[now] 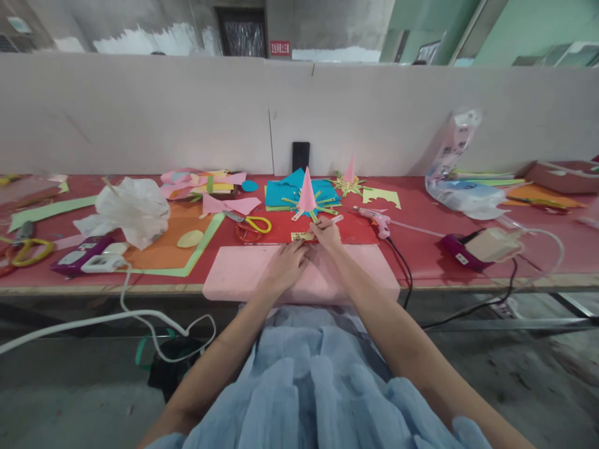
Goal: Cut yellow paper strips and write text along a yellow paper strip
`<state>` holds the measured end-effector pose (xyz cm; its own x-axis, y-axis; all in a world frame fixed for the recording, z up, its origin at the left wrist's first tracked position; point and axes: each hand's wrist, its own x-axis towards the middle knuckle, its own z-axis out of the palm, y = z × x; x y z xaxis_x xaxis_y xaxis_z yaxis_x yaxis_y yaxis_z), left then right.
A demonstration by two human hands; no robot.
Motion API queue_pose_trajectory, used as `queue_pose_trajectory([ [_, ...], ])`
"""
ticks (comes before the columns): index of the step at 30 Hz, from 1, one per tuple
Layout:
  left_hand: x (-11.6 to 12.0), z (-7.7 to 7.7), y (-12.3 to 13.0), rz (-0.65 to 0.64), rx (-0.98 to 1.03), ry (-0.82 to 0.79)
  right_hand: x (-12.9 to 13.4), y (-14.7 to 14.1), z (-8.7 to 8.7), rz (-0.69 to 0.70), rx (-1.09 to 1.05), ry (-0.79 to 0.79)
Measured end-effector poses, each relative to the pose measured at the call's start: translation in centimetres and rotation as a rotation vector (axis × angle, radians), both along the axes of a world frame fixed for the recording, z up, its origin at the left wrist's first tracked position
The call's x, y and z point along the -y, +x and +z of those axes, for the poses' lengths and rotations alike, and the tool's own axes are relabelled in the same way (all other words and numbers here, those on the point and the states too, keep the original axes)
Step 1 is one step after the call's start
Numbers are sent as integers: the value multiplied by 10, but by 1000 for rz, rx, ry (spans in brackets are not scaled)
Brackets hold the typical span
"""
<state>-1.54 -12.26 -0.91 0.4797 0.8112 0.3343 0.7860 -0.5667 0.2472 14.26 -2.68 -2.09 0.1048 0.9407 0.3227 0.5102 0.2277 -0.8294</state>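
My right hand (328, 236) is closed around a slim white pen (337, 219), its tip end hidden by the fingers. Just left of it, my left hand (291, 260) lies with fingers stretched over a small yellowish paper strip (297, 236) that has dark marks. Beyond both hands stands a pink paper cone (307, 193) with patterned strips fanned around its base, in front of blue paper sheets (281, 192). Farther right is a second, smaller pink cone (350, 170) with similar strips. Under my wrists lies a pink padded block (238, 269) at the table edge.
Yellow-handled scissors (255, 223) lie left of my hands. A pink glue gun (378, 221) with a black cord rests to the right. Purple power sockets (84, 257) and a crumpled white plastic bag (131, 212) are at left. A black phone (301, 156) leans on the white partition (187, 118).
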Motion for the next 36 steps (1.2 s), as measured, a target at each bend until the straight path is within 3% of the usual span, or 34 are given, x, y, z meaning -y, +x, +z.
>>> queue_pose_trajectory([
  [27, 1, 1, 1, 9, 4, 1, 6, -1, 7, -31, -30, -7],
  [36, -1, -1, 0, 5, 2, 14, 1, 0, 1, -22, -23, -4],
])
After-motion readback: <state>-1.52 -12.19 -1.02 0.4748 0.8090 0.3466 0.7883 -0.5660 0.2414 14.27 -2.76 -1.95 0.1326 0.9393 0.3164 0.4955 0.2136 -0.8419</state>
